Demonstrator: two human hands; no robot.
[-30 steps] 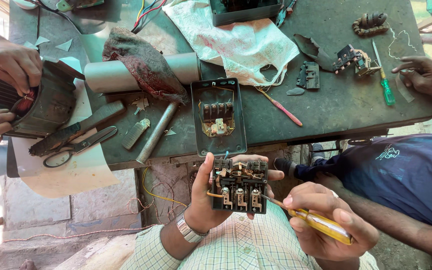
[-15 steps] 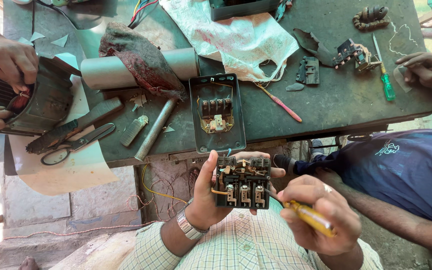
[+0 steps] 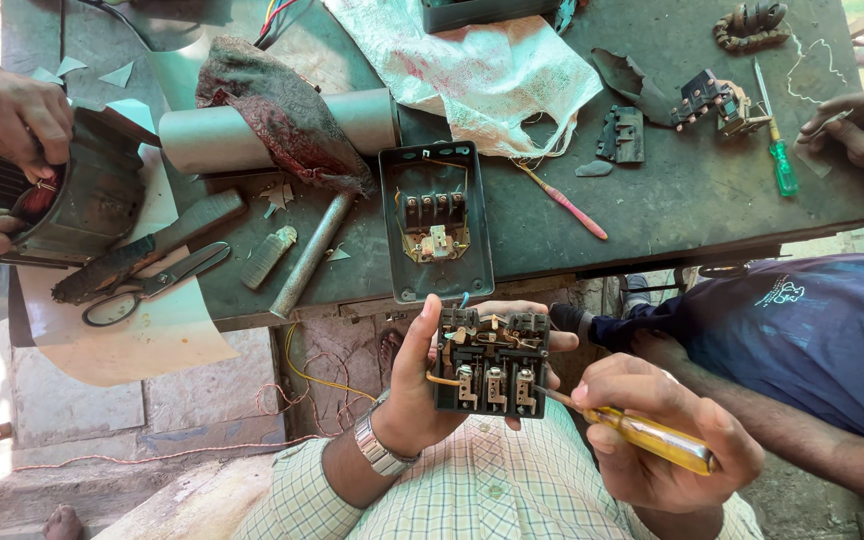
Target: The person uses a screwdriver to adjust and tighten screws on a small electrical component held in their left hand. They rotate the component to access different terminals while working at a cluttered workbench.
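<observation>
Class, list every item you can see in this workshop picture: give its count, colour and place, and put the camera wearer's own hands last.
Switch block: 1, black, in left hand.
Screwdriver: 1, yellow handle, in right hand, tip at the block.
Switch box: 1, dark, open, table centre.
Grey tube: 1, under dark red rag.
Scissors: 1, dark, on paper, left.
Green screwdriver: 1, table right.
Pink tool: 1, right of box.
Motor housing: 1, dark, held by another person's hands, far left.
Wristwatch: 1, silver, left wrist.
Left hand: grips block.
Right hand: grips screwdriver.
</observation>
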